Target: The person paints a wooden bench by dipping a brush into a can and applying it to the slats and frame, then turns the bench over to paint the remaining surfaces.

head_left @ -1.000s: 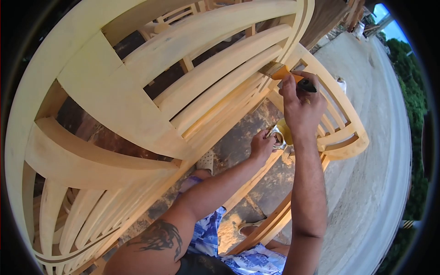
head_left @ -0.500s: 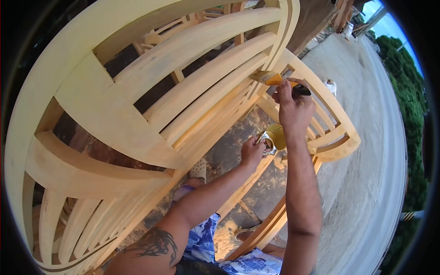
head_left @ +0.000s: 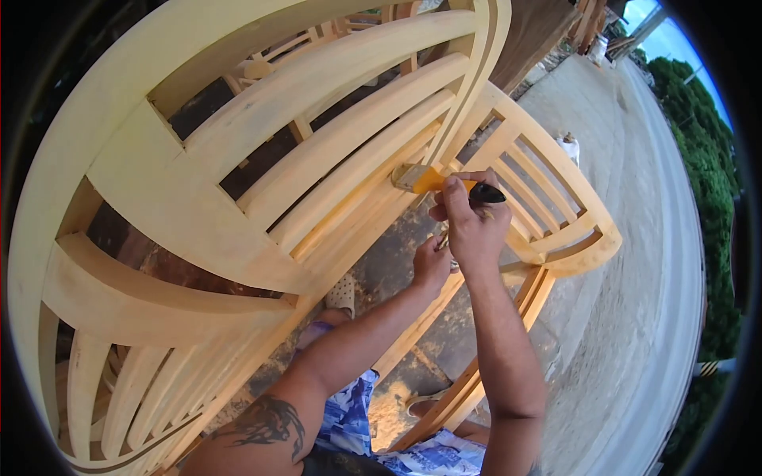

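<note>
My right hand [head_left: 479, 230] is closed around a paintbrush [head_left: 429, 180] with an orange-yellow body and a black handle end. Its bristles are at the lower slats near the far end of a pale wooden bench backrest [head_left: 317, 174], seemingly touching them. Just below, my left hand [head_left: 431, 268] grips a small metal can [head_left: 455, 264], now mostly hidden behind my right hand and wrist. Wet-looking yellow shows along a lower slat beside the brush.
The bench's slatted armrest [head_left: 548, 190] rises at the far end, and a seat rail [head_left: 464, 381] runs past my legs. Dusty dark floor [head_left: 389, 254] lies below. On the right is a concrete road [head_left: 627, 262]. More wooden furniture [head_left: 278, 59] stands behind the backrest.
My right hand and the paintbrush have moved down and left, along the lower slats toward me. The can, visible earlier with yellow inside, is now mostly covered by my right hand.
</note>
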Motion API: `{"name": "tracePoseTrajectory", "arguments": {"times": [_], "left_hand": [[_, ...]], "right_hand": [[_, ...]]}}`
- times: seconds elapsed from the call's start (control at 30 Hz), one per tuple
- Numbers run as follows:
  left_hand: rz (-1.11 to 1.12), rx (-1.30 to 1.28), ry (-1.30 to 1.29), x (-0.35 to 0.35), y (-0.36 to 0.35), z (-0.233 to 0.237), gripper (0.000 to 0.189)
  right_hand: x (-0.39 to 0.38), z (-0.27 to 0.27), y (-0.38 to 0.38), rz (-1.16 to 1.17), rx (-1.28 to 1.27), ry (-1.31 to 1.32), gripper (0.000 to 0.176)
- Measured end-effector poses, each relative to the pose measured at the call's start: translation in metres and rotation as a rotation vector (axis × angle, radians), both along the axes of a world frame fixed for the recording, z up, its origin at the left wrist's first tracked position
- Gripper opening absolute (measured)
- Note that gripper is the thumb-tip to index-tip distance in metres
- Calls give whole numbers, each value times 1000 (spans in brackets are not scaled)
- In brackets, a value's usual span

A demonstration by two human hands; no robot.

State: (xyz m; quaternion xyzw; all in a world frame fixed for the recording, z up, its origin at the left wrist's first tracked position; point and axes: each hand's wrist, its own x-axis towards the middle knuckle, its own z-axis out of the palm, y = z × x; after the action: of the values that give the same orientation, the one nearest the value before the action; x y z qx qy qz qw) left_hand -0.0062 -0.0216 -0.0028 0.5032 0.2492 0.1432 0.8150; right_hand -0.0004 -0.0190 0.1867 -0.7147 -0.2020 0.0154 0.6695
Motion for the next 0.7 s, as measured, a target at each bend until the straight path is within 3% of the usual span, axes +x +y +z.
{"name": "tracePoseTrajectory", "arguments": {"times": [0.07,0.17,0.23,0.3,0.4,0.5,0.57,0.67,0.7], "left_hand": [[-2,-10,-5,0,-3,-6,19],[-45,-222,90,-4,2,6,22],[-54,-219,108,-3,0,2,25],[13,33,17,-3,-2,-2,25],[52,193,-53,-2,-3,-3,23],[-5,-269,-17,1,-5,-7,20],[-7,-182,57,-4,-2,6,17],[-3,-158,80,-3,0,13,16],[2,-169,76,-1,0,13,15]], "right_hand": [[-9,-1,-3,-14,64,-10,19],[20,1,-3,-188,317,-71,19],[14,-5,4,-115,262,43,19],[-7,-9,8,-65,61,30,20],[-30,2,0,59,216,151,21],[-3,5,0,-144,301,82,22],[20,-6,6,-238,294,73,23],[-9,-15,4,-98,136,154,23],[-10,-16,0,-108,205,185,23]]}}
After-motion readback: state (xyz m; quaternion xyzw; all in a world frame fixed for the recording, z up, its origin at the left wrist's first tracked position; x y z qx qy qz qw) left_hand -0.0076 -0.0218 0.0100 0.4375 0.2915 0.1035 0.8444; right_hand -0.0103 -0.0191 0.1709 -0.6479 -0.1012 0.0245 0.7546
